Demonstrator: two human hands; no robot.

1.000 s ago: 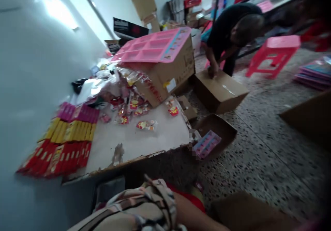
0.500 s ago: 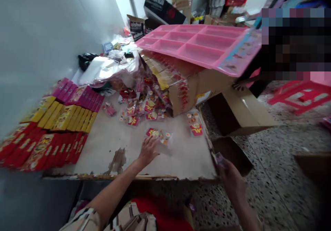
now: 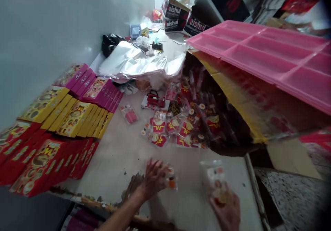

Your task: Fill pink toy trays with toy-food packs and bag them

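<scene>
My left hand point(image 3: 156, 177) is over the table with its fingers bent around one end of a small clear plastic packet point(image 3: 172, 180); orange and white printed pieces show through it. To the right, my right hand point(image 3: 227, 205) grips the lower end of another clear packet point(image 3: 215, 175), its thumb on the left side and fingers on the right. Both hands are a little blurred. Ahead of them, a loose pile of similar packets point(image 3: 186, 129) with red and yellow pieces spills from a tilted cardboard carton point(image 3: 232, 103). A packet with pink contents point(image 3: 129, 114) lies apart, to the left.
Rows of red boxes point(image 3: 43, 156), yellow boxes point(image 3: 74, 115) and purple boxes point(image 3: 97, 89) line the left side. A red tape dispenser point(image 3: 156, 99) stands behind the pile. Clear plastic sheets point(image 3: 134, 60) lie farther back. A pink compartment tray point(image 3: 271, 55) rests over the carton.
My right hand has come from beyond the table's right edge, where it held a small purple thing, onto the right packet. My left hand stays at its packet. The view has swung left.
</scene>
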